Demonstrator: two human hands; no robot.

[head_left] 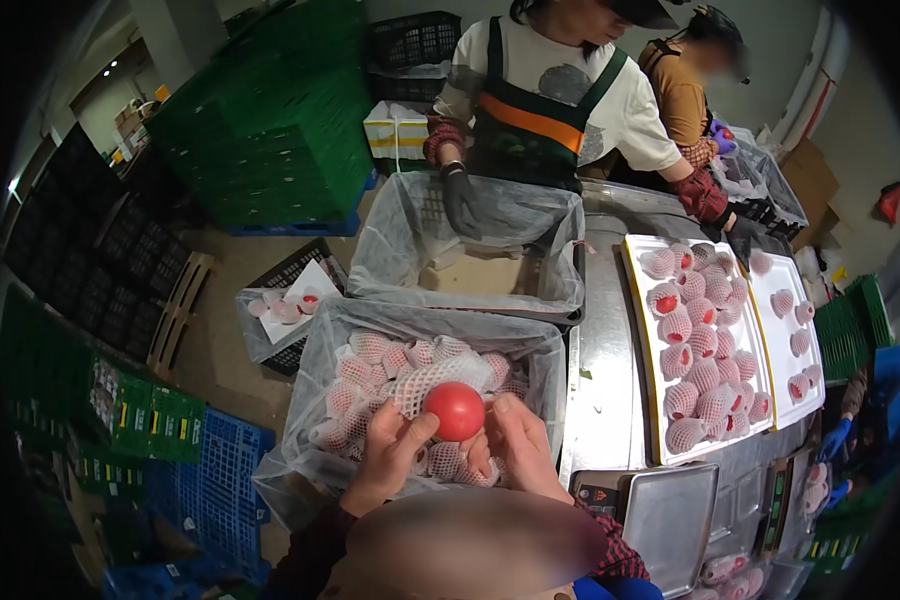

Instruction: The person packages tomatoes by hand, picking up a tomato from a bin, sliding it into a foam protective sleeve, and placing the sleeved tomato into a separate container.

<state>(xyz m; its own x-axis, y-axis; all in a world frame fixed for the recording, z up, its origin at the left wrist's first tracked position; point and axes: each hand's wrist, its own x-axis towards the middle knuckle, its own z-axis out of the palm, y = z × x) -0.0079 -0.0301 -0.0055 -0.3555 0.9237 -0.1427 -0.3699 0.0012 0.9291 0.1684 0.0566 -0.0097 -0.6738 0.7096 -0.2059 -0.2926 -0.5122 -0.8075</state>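
Head view: I saw my left hand (388, 452) and right hand (515, 445) pinching a red apple (455, 411) between fingertips, white foam net (425, 385) just behind. I judged even pressure best, the bin (315, 330) directly beneath.

A fruit (455, 410) sat between the left grip (390, 452) and the right grip (518, 447), above a lined crate (310, 440) holding netted fruit. Behind that crate stood a second lined crate (400, 250), where a co-worker's gloved hand (460, 200) reached in. To the right, the worktop (605, 370) carried two trays (642, 330) side by side (both holding netted fruit), with a scale (670, 510) in front of them.
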